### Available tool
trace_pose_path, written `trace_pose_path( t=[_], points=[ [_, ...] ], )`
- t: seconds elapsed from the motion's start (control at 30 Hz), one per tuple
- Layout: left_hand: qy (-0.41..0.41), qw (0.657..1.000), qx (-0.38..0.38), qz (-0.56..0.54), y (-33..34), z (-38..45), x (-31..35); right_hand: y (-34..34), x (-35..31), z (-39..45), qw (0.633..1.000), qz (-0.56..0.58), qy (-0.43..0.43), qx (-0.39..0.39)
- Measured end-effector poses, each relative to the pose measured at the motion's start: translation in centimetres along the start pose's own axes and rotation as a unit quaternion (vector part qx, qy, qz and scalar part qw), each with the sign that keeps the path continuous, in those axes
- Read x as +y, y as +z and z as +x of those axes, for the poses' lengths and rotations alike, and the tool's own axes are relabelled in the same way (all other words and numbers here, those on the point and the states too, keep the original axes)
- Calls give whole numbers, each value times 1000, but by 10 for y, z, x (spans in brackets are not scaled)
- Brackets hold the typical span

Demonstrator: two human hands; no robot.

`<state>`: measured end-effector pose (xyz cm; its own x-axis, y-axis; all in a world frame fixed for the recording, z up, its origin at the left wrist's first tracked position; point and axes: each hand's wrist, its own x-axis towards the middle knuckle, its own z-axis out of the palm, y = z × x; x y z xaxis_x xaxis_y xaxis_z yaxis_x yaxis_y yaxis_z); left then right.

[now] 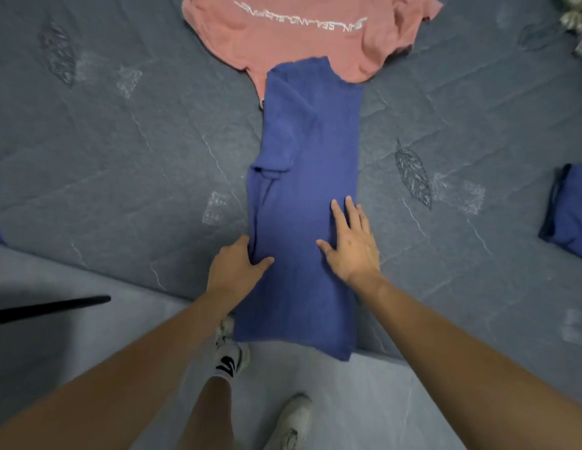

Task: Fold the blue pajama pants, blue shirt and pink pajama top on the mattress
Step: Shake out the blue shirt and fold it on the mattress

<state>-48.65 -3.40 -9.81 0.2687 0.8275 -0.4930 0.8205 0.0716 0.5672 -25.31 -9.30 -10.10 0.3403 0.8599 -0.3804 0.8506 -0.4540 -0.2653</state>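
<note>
Head view: I see the blue shirt (307, 203) folded into a long strip on the mattress (120, 151), its near end hanging over the edge. My left hand (236, 269) pinches its left edge; my right hand (351, 241) lies flat on it, fingers straight. The pink pajama top (302, 37) lies beyond, touching it.

This looks like a bedroom in a home. A grey quilted mattress (120, 151) with a stitched leaf pattern fills most of the view, bare of any sheet, and household laundry lies spread on it — a pink pajama top (302, 37) with pale lettering, a blue shirt (302, 196) and a folded blue garment (569, 212) at the right edge. Below the mattress edge is a pale, smooth floor (364, 401) — a person stands there in sneakers (291, 423).
</note>
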Motion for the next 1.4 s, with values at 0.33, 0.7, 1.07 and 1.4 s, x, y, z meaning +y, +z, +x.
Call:
trace_pose_path(
  t=[0.33,0.7,1.07,1.4],
  points=[
    [-69,993,-8,-93,41,-89,-38,32,-11,-110,955,213,201,38],
    [-97,952,-44,-288,37,-124,-41,40,13,-157,853,439,265,-101],
    [-225,912,9,-342,-8,-112,21,-30,-6,-144,711,602,358,-56],
    [-204,906,20,-371,-55,20,95,-93,-28,-7,660,642,390,-2]
  ],
)
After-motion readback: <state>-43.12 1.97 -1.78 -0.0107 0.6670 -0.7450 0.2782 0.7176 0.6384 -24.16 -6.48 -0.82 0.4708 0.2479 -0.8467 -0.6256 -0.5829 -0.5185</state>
